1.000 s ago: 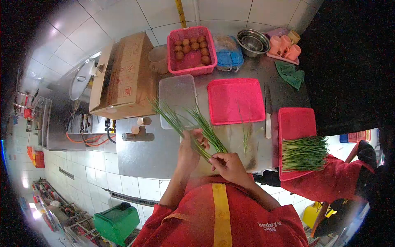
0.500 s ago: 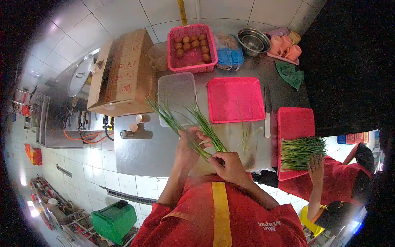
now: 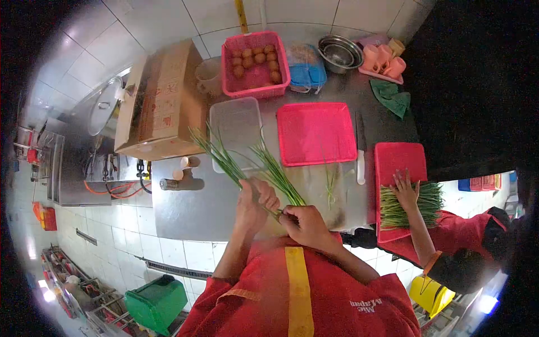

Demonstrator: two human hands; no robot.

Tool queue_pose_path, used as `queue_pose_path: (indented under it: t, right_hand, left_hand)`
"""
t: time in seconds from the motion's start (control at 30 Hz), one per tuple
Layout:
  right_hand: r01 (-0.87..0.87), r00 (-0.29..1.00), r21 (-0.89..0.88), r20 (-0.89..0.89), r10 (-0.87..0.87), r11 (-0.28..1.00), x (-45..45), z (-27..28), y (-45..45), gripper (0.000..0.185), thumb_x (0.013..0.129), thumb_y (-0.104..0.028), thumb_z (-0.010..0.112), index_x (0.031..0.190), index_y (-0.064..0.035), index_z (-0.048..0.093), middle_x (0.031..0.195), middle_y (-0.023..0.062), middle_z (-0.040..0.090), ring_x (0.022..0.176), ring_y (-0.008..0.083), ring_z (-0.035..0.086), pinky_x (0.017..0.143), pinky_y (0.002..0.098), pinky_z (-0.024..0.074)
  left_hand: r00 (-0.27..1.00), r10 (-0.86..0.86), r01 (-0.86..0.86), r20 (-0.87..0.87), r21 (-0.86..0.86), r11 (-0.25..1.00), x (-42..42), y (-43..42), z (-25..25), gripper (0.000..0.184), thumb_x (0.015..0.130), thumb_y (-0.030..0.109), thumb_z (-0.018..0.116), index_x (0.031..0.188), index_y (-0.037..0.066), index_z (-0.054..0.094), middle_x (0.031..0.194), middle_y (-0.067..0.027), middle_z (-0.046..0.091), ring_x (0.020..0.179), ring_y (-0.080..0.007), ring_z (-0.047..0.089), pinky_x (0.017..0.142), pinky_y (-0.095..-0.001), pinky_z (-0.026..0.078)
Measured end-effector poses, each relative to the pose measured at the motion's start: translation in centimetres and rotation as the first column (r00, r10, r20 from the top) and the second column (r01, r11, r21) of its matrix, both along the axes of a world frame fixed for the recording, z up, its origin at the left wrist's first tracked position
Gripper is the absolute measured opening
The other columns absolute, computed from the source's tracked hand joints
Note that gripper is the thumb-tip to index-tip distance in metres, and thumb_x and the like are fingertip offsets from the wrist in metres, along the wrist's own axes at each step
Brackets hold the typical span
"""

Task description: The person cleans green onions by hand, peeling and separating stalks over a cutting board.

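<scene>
Long green stalks [image 3: 223,161] fan up and to the left from my left hand [image 3: 255,203], whose fingers are wrapped round them. A second group of green stalks [image 3: 279,175] leans up and left from my right hand [image 3: 306,221], which pinches the stalks near their lower ends. Both hands are close together over the near edge of a pale cutting board [image 3: 317,194]. A few loose green stalks [image 3: 330,188] lie on the board, right of my hands. Past the board are a pink tray [image 3: 317,135] and a translucent plastic lid or tray [image 3: 236,121].
A knife [image 3: 361,163] lies beside the pink tray. At right, a co-worker's hand [image 3: 405,194] rests on stalks [image 3: 429,205] in another pink tray [image 3: 400,160]. Behind stand a cardboard box [image 3: 174,112], a pink basket [image 3: 255,87] of round brown items, and metal bowls [image 3: 341,53].
My left hand's fingers have closed round the stalks and it has come nearer my right hand. The co-worker's hand has moved up onto the stalks in the right tray.
</scene>
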State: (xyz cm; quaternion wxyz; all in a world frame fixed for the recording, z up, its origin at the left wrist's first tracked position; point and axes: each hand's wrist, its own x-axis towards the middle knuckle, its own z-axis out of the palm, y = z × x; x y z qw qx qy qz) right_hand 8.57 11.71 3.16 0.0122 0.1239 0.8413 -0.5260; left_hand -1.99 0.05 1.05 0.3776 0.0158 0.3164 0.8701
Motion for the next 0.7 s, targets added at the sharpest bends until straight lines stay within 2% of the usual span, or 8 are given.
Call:
queue_pose_path:
  t: [0.17, 0.33, 0.43, 0.5, 0.53, 0.6, 0.63, 0.7]
  right_hand:
    - [-0.008, 1.000, 0.039, -0.001, 0.008, 0.999, 0.3, -1.0, 0.0, 0.022, 0.081, -0.024, 0.057, 0.073, -0.0032, 0.058, 0.063, 0.0178, 0.057, 0.059, 0.0370, 0.058, 0.055, 0.0435, 0.0453]
    - [-0.007, 1.000, 0.039, 0.002, 0.006, 0.999, 0.4, -0.4, -0.1, 0.026, 0.081, -0.026, 0.058, 0.070, -0.0022, 0.057, 0.061, 0.0174, 0.057, 0.057, 0.0369, 0.058, 0.054, 0.0449, 0.0458]
    - [-0.067, 0.995, 0.084, 0.076, 0.060, 0.994, 0.4, -0.3, 0.0, 0.027, 0.079, -0.028, 0.062, 0.078, -0.0014, 0.057, 0.068, 0.0192, 0.058, 0.065, 0.0370, 0.058, 0.060, 0.0450, 0.0463]
    - [0.075, 0.987, 0.306, -0.156, -0.027, 0.949, 0.3, 0.6, -0.1, 0.033, 0.076, -0.029, 0.066, 0.089, -0.0006, 0.054, 0.081, 0.0213, 0.057, 0.078, 0.0386, 0.057, 0.069, 0.0459, 0.0454]
    - [0.077, 0.987, 0.307, -0.156, -0.029, 0.949, 0.1, 0.6, 0.0, 0.033, 0.076, -0.029, 0.066, 0.089, -0.0006, 0.054, 0.081, 0.0213, 0.057, 0.078, 0.0386, 0.057, 0.069, 0.0459, 0.0454]
    - [0.112, 0.936, 0.342, -0.352, 0.017, 0.933, -0.2, 0.7, 0.2, 0.039, 0.075, -0.029, 0.068, 0.094, -0.0002, 0.050, 0.092, 0.0222, 0.055, 0.087, 0.0406, 0.053, 0.074, 0.0474, 0.0434]
    - [0.115, 0.936, 0.343, -0.352, 0.014, 0.932, -0.2, 0.3, 0.0, 0.039, 0.075, -0.029, 0.068, 0.094, -0.0002, 0.050, 0.092, 0.0222, 0.055, 0.087, 0.0406, 0.053, 0.074, 0.0474, 0.0434]
    - [-0.083, 0.977, 0.237, -0.170, 0.126, 0.968, -0.1, -1.4, -0.5, 0.032, 0.076, -0.022, 0.064, 0.094, 0.0001, 0.050, 0.092, 0.0230, 0.055, 0.087, 0.0416, 0.053, 0.075, 0.0486, 0.0434]
  left_hand:
    - [0.997, 0.044, -0.043, 0.059, -0.025, 0.999, 0.3, 0.1, 0.2, 0.048, 0.091, 0.057, 0.032, 0.074, 0.013, 0.039, 0.060, 0.0022, 0.028, 0.051, -0.0112, 0.027, 0.046, -0.0249, 0.027]
    - [0.998, 0.022, -0.021, 0.059, -0.024, 1.000, 0.1, -0.3, -0.2, 0.048, 0.089, 0.059, 0.036, 0.071, 0.014, 0.037, 0.059, 0.0034, 0.025, 0.051, -0.0110, 0.024, 0.047, -0.0262, 0.024]
    - [0.998, 0.040, -0.037, 0.049, -0.047, 0.998, 0.2, -0.2, -0.1, 0.050, 0.087, 0.060, 0.040, 0.070, 0.014, 0.035, 0.058, 0.0041, 0.023, 0.052, -0.0109, 0.023, 0.048, -0.0271, 0.022]
    - [0.994, 0.088, -0.084, 0.062, -0.065, 0.994, 0.3, -0.1, 0.1, 0.050, 0.087, 0.060, 0.040, 0.069, 0.014, 0.033, 0.058, 0.0041, 0.021, 0.052, -0.0108, 0.022, 0.048, -0.0269, 0.021]
    - [0.995, 0.095, -0.092, 0.039, -0.066, 0.994, 0.2, -0.1, 0.3, 0.050, 0.087, 0.060, 0.040, 0.069, 0.014, 0.033, 0.058, 0.0041, 0.021, 0.052, -0.0107, 0.021, 0.048, -0.0268, 0.021]
    - [0.995, 0.099, -0.098, 0.016, -0.066, 0.993, 0.3, -0.1, 0.4, 0.050, 0.087, 0.060, 0.040, 0.069, 0.014, 0.033, 0.058, 0.0041, 0.020, 0.052, -0.0106, 0.020, 0.049, -0.0267, 0.021]
    - [0.990, 0.141, -0.140, 0.008, -0.087, 0.986, 0.5, 0.2, 0.4, 0.050, 0.087, 0.060, 0.041, 0.069, 0.014, 0.032, 0.058, 0.0041, 0.021, 0.052, -0.0104, 0.020, 0.048, -0.0266, 0.021]
    - [0.985, 0.175, -0.174, 0.001, -0.104, 0.979, 0.6, 0.5, 0.6, 0.050, 0.087, 0.059, 0.041, 0.069, 0.014, 0.032, 0.058, 0.0041, 0.021, 0.051, -0.0103, 0.020, 0.048, -0.0265, 0.021]
